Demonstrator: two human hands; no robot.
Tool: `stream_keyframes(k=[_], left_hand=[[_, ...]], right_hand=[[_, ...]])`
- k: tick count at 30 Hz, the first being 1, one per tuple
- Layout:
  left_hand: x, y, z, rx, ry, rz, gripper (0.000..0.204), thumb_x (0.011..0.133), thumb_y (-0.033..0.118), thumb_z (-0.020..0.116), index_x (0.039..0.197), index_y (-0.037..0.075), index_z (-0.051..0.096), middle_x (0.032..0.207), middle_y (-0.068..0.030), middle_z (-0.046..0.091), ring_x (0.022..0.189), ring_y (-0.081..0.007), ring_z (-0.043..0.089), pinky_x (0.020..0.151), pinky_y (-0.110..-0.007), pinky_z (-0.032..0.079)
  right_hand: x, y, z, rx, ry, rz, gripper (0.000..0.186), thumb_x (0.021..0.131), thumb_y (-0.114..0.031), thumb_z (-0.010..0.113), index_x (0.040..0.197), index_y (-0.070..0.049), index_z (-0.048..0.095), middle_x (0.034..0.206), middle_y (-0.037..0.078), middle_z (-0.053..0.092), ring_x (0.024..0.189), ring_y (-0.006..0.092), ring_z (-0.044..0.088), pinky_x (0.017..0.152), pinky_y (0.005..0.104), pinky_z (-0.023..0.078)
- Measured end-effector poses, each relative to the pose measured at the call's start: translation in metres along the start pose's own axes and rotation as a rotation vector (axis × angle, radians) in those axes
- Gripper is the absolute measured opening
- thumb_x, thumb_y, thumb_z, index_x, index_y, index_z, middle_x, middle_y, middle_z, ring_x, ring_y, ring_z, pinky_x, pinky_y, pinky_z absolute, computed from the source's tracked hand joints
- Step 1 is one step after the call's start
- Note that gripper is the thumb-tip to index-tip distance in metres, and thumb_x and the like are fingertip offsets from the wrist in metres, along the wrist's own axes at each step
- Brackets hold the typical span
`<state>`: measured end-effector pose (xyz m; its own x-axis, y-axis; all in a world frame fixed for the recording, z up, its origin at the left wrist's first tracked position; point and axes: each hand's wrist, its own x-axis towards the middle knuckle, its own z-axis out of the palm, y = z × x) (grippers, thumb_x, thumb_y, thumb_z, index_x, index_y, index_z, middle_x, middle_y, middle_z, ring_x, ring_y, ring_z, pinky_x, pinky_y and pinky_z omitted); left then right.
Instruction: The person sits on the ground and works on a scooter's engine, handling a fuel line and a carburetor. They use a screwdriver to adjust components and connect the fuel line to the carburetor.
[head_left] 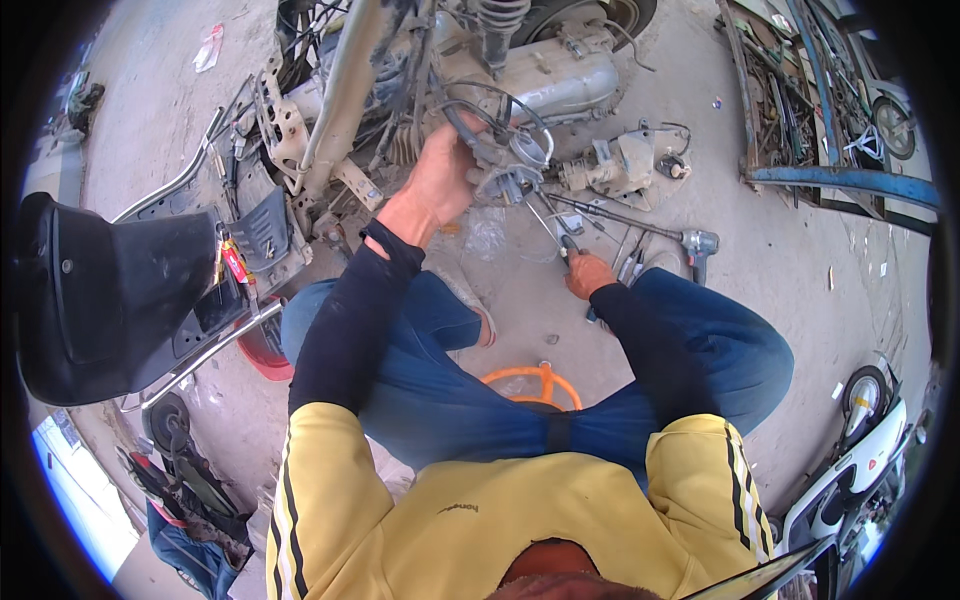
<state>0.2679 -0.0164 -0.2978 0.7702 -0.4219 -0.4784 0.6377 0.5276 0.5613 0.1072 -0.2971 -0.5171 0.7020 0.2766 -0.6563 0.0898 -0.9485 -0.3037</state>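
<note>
My left hand is wrapped round the side of a grey metal carburetor, which hangs from hoses at the scooter's engine. Part of its fingers is hidden behind the carburetor and a black hose. Lower and to the right, my right hand grips a screwdriver by its handle. The thin shaft slants up and left toward the underside of the carburetor; whether the tip touches it I cannot tell.
A dusty grey engine part lies right of the carburetor. Near my right knee is a cordless impact wrench with a long extension. A black scooter seat stands at left, an orange ring-shaped stool frame beneath me, a blue-edged metal rack at far right.
</note>
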Motion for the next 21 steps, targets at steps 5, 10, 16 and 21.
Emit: stream_keyframes(k=[5, 10, 16, 21], left_hand=[[-0.005, -0.001, 0.011, 0.031, 0.176, 0.078, 0.020, 0.093, 0.032, 0.063, 0.100, 0.013, 0.062, 0.102, -0.0040, 0.065, 0.089, -0.0168, 0.060, 0.077, -0.034, 0.049], [0.004, -0.008, 0.012, 0.035, 0.201, 0.055, 0.019, 0.093, 0.032, 0.065, 0.102, 0.015, 0.064, 0.093, -0.0020, 0.065, 0.082, -0.0141, 0.060, 0.069, -0.030, 0.046], [0.011, -0.008, 0.022, -0.009, 0.210, 0.043, 0.022, 0.096, 0.030, 0.064, 0.103, 0.010, 0.067, 0.090, -0.0036, 0.069, 0.079, -0.0151, 0.065, 0.070, -0.031, 0.053], [0.003, -0.005, 0.029, -0.027, 0.174, 0.084, 0.024, 0.095, 0.028, 0.070, 0.104, 0.005, 0.069, 0.090, -0.0058, 0.072, 0.077, -0.0147, 0.069, 0.068, -0.029, 0.056]], right_hand=[[0.015, -0.014, 0.041, -0.078, 0.173, 0.100, 0.049, 0.088, -0.022, 0.071, 0.129, -0.007, 0.050, 0.127, 0.017, 0.056, 0.109, 0.0380, 0.066, 0.083, 0.0464, 0.059], [0.028, -0.005, 0.061, -0.143, 0.284, 0.118, 0.016, 0.099, -0.015, 0.053, 0.112, -0.007, 0.056, 0.114, 0.014, 0.062, 0.093, 0.0308, 0.070, 0.070, 0.0406, 0.060], [0.020, -0.004, 0.039, -0.154, 0.148, 0.094, 0.036, 0.091, -0.026, 0.065, 0.117, -0.002, 0.057, 0.120, 0.020, 0.065, 0.105, 0.0362, 0.069, 0.084, 0.0492, 0.057], [0.001, -0.020, 0.045, -0.134, -0.008, -0.070, 0.052, 0.085, -0.037, 0.075, 0.120, -0.003, 0.058, 0.118, 0.017, 0.066, 0.107, 0.0363, 0.068, 0.086, 0.0498, 0.057]])
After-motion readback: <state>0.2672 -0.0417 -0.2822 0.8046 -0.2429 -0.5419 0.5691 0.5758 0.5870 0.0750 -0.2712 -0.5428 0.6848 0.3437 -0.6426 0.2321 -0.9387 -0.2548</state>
